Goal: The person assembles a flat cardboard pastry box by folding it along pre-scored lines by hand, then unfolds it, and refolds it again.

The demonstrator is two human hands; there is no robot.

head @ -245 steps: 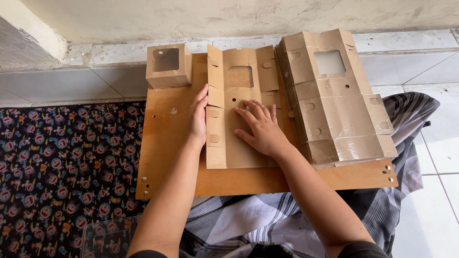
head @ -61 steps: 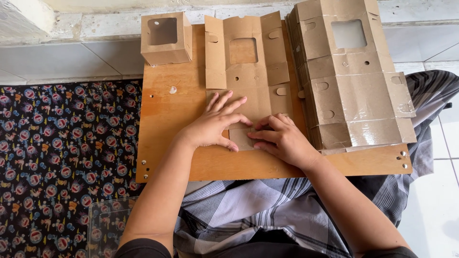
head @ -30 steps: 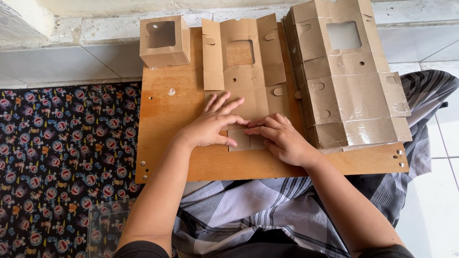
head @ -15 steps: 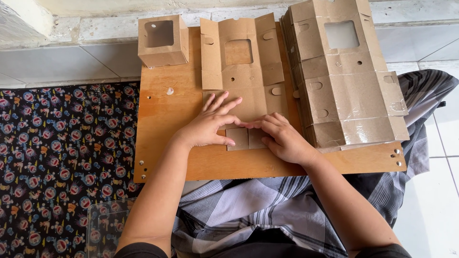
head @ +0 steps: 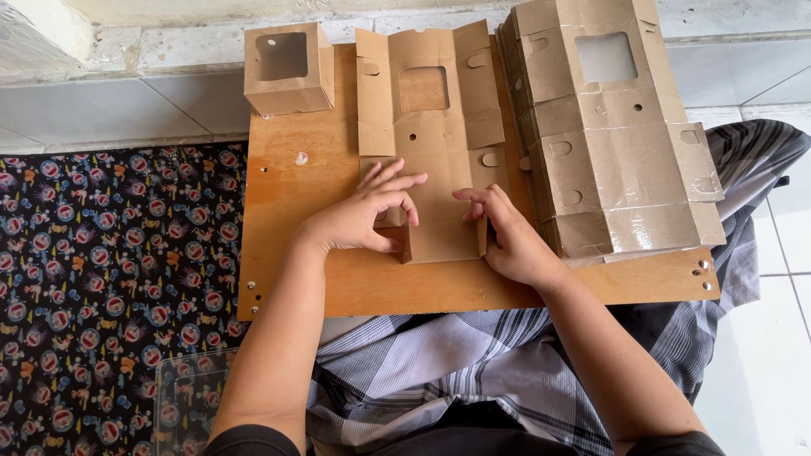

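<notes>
A flat brown cardboard box blank [head: 429, 118] with a square window lies on a wooden board [head: 287, 211]. My left hand [head: 363, 215] pinches the left side flap near the blank's lower end and holds it upright. My right hand [head: 507, 236] presses against the right side flap at the same end, which also stands up. The panel between the two raised flaps [head: 443, 224] lies flat on the board.
A folded cardboard box [head: 287, 67] with a window stands at the board's far left corner. A thick stack of flat box blanks [head: 612, 127] fills the board's right side. A patterned dark mat [head: 110, 279] lies left; a plaid cloth [head: 456, 363] covers my lap on the tiled floor.
My hands have slid apart from the middle of the blank to its two side flaps and lifted them upright. Earlier the blank lay fully flat under both palms.
</notes>
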